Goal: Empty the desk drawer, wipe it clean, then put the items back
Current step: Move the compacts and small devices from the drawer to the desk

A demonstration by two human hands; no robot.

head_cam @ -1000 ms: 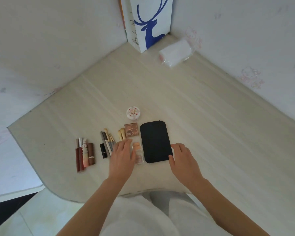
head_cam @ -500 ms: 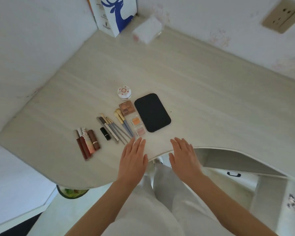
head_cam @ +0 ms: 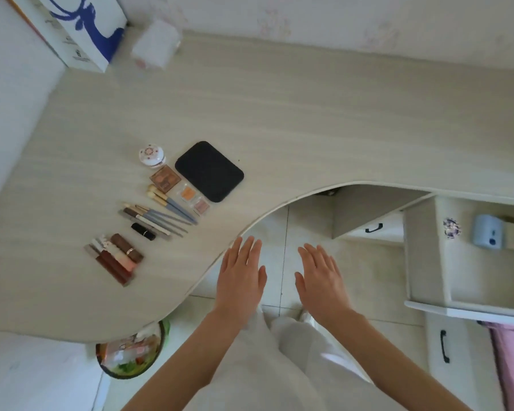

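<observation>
Pale wood-grain bench [head_cam: 309,114] curves round a tiled floor, and the open drawer [head_cam: 469,262] sits at the right, well apart from both hands. Left hand [head_cam: 241,277] and right hand [head_cam: 321,280] hover over the floor just off the bench edge, fingers straight, holding nothing. Laid out on the bench left of the hands: one black pad [head_cam: 209,171], one round jar [head_cam: 152,155], one brown palette [head_cam: 164,178], two small eyeshadow pans [head_cam: 194,199], several brushes [head_cam: 163,215] and four lip tubes [head_cam: 116,258].
</observation>
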